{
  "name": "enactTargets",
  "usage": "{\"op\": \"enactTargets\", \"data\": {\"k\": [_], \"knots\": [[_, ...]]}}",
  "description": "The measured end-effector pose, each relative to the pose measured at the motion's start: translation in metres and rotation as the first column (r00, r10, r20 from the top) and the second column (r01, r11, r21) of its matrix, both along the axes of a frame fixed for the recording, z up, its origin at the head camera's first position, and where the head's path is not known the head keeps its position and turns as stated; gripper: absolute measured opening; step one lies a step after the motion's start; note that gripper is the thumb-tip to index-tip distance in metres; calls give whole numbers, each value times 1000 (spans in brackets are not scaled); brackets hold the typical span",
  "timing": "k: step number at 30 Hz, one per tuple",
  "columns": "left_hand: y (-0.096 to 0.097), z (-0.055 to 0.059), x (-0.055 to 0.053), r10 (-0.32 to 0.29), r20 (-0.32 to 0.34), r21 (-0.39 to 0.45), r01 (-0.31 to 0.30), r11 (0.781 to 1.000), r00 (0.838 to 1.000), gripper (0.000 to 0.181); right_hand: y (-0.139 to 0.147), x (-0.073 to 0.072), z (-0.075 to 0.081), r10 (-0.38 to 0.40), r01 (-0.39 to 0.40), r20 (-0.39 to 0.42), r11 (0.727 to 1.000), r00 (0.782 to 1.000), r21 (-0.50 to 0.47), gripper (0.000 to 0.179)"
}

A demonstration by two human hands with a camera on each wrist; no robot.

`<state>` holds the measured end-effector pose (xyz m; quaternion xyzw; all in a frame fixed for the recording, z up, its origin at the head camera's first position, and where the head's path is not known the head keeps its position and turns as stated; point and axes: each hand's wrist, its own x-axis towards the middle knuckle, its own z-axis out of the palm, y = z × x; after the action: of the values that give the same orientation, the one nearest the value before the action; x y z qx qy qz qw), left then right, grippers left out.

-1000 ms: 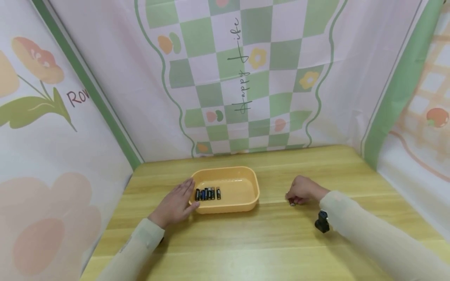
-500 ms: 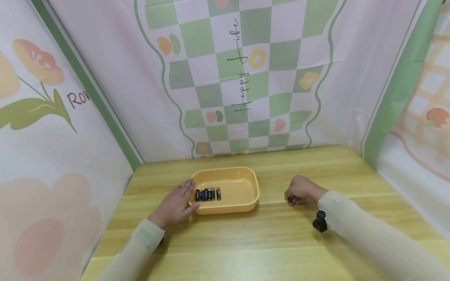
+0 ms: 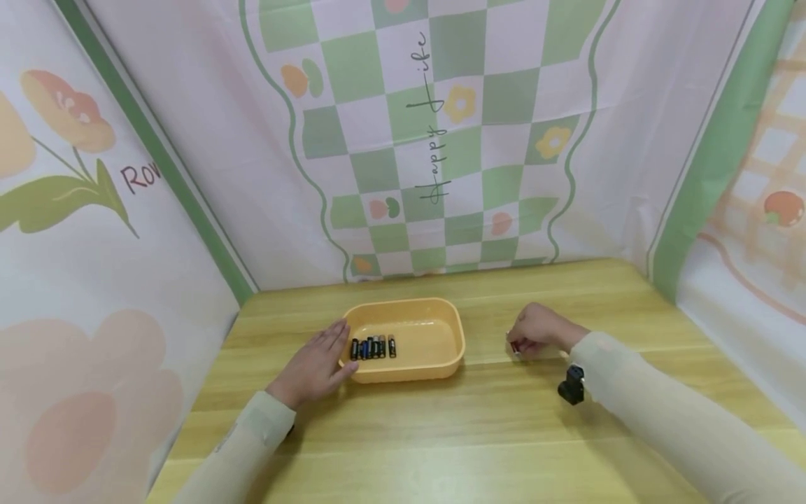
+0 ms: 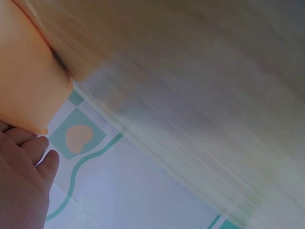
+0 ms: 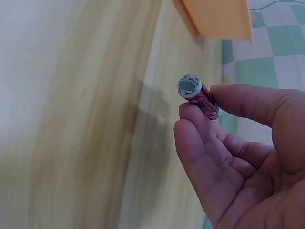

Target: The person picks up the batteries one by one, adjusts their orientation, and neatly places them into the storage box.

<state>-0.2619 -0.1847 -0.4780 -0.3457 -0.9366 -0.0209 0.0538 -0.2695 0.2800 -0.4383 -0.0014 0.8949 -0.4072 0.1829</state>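
Note:
A red battery [image 5: 205, 101] with a silvery end is pinched between the thumb and fingers of my right hand [image 3: 535, 327], to the right of the yellow tray [image 3: 434, 371]. In the right wrist view the battery is held over the wooden table. My left hand [image 3: 315, 365] rests on the tray's left end, with fingers extended along the rim; the left wrist view shows its fingertips [image 4: 48, 164] at the tray edge. Inside the tray, several dark batteries [image 3: 368, 348] lie side by side at the left, and one battery [image 3: 392, 346] lies slightly apart to their right.
The wooden table [image 3: 441, 434] extends around the tray and under both arms. Behind it hangs a green-and-white checked cloth [image 3: 434, 140]. Patterned cloth panels [image 3: 94, 280] also stand at the left and right sides. A small black device [image 3: 571, 385] is worn at the right wrist.
My right hand has risen slightly and shifted a little left toward the tray, still pinching the battery. My left hand and the tray have stayed in place.

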Motion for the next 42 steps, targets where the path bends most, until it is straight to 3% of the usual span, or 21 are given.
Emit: {"op": "enactTargets", "data": {"k": [12, 26, 42], "knots": [[1, -1, 0, -1, -11, -20, 1, 1000, 1000, 82, -11, -15, 17, -2, 2, -2, 994, 1000, -109, 15], [0, 4, -2, -11, -14, -37, 11, 999, 1000, 83, -30, -30, 35, 38, -42, -24, 986, 999, -163, 15], [2, 5, 0, -12, -1, -29, 12, 1000, 1000, 81, -57, -38, 43, 18, -17, 0, 968, 1000, -251, 23]]}}
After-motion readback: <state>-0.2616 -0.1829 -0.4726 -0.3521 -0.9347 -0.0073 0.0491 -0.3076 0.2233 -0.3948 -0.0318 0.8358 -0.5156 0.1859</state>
